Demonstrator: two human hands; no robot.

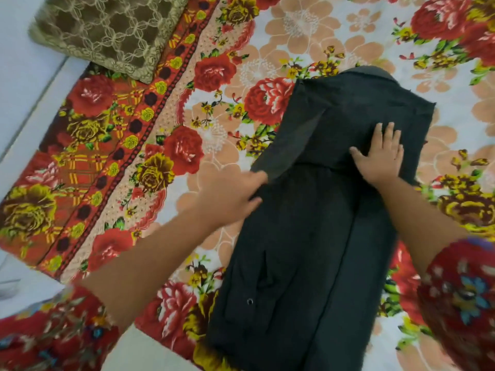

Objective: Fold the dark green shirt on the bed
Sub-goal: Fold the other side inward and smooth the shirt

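Shirt (308, 263) runs lengthwise away from the body; L hand (235, 191) pinches the sleeve (289, 140) end at its left edge, R hand (380, 156) presses flat, fingers straight, mid-shirt.

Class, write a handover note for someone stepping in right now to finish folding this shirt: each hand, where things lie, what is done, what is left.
Left hand: grips the end of the sleeve at the shirt's left edge.
Right hand: flat, fingers spread, pressing on the shirt.
Shirt: lies lengthwise on the bed, collar end away from the person.
Done: the right side looks folded in.
Left: probably lay the sleeve across, then fold the length.
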